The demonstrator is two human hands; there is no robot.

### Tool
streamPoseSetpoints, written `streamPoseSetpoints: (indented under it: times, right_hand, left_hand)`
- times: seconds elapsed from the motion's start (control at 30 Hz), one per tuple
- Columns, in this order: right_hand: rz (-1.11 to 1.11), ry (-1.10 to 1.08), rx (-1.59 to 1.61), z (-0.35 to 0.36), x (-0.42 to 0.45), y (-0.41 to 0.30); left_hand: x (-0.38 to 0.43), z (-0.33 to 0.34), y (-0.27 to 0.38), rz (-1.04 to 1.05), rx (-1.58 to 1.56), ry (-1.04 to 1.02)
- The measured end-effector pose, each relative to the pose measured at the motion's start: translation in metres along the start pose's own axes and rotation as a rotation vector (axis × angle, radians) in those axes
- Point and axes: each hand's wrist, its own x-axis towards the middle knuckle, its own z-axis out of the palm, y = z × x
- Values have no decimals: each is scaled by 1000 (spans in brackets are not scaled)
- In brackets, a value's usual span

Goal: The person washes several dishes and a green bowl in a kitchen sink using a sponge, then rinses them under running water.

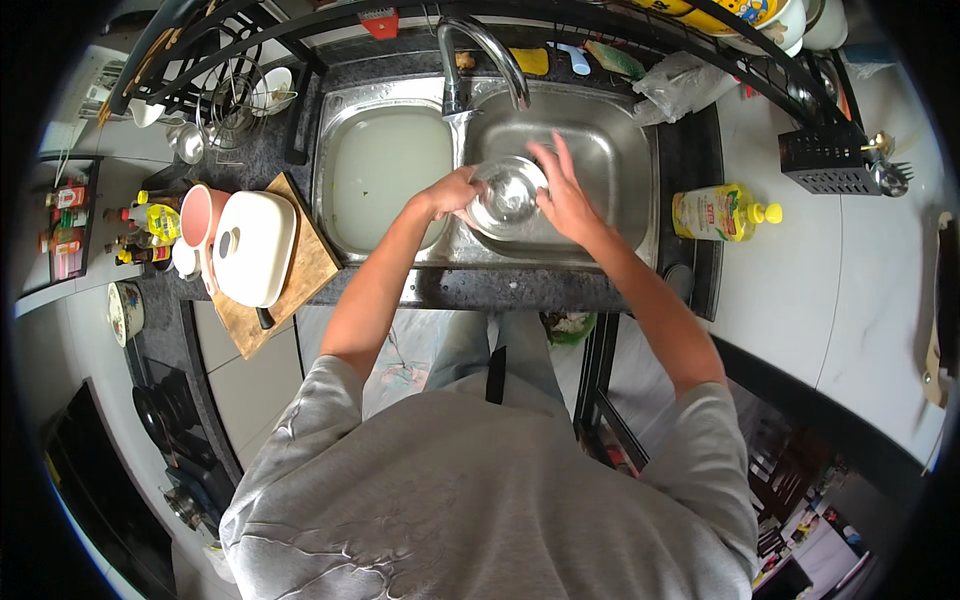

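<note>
My left hand (452, 196) grips the left rim of a clear, shiny round bowl (506, 196), probably glass. The bowl is over the right basin (592, 244) of a stainless steel double sink, close to the divider. At the bowl's right side is my right hand (564, 187), its fingers spread and blurred by motion. Its thumb lies by the rim; whether it touches is unclear. Cloudy water stands in the left basin (390, 172), with a small green scrap in it. A chrome faucet (491, 45) arches above the bowl, and no stream from its spout is visible.
Left of the sink, a wooden cutting board (319, 259) bears a cream lidded pan (259, 247) and a pink pot (202, 214). A yellow-capped detergent bottle (716, 213) lies at the right. Behind the sink sit a plastic bag (682, 86) and a yellow sponge (529, 61), below a black rack.
</note>
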Motion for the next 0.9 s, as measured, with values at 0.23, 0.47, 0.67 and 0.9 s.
streamPoseSetpoints:
  times: [0.23, 0.47, 0.67, 0.9]
  right_hand:
    - [1008, 145, 741, 42, 10, 4]
    - [819, 36, 678, 68, -12, 62]
    - [678, 58, 526, 36, 5, 20]
    - [831, -87, 491, 41, -6, 46]
  left_hand:
    - [-13, 24, 27, 420, 228, 426]
    - [-4, 43, 12, 417, 330, 538]
    - [26, 19, -13, 431, 343, 462]
    - [-7, 37, 18, 227, 139, 273]
